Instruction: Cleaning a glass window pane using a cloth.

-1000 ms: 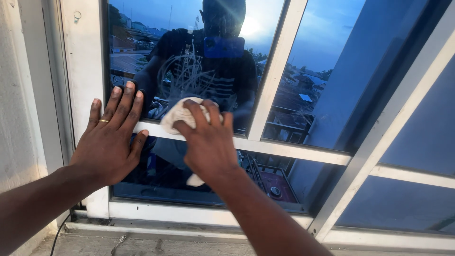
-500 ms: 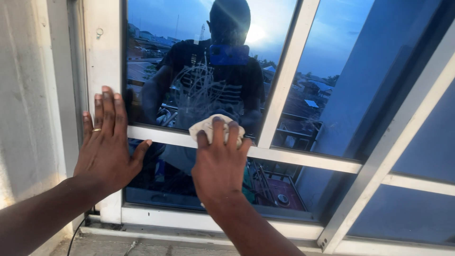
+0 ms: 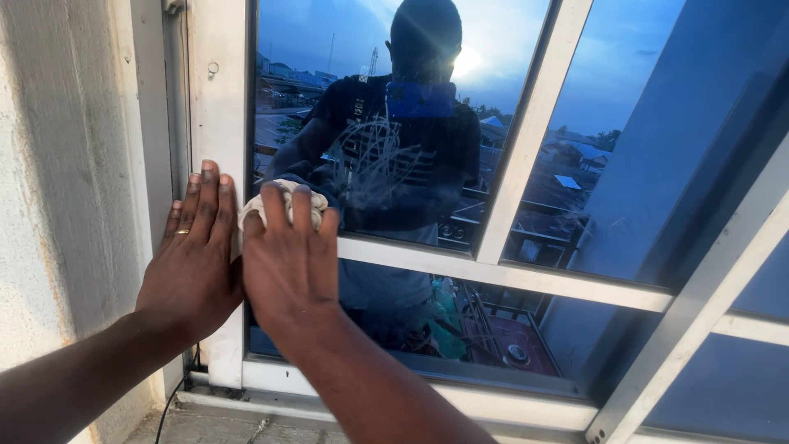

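Leftward slid right hand [image 3: 289,259], pressing crumpled white cloth [image 3: 279,201] against glass [image 3: 394,123].

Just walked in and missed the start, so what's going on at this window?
A person is wiping a window. The right hand presses a white cloth flat against the glass pane, near its left edge by the white frame. The left hand, with a ring on one finger, lies flat and open on that frame. Smear marks show on the glass beside the cloth.
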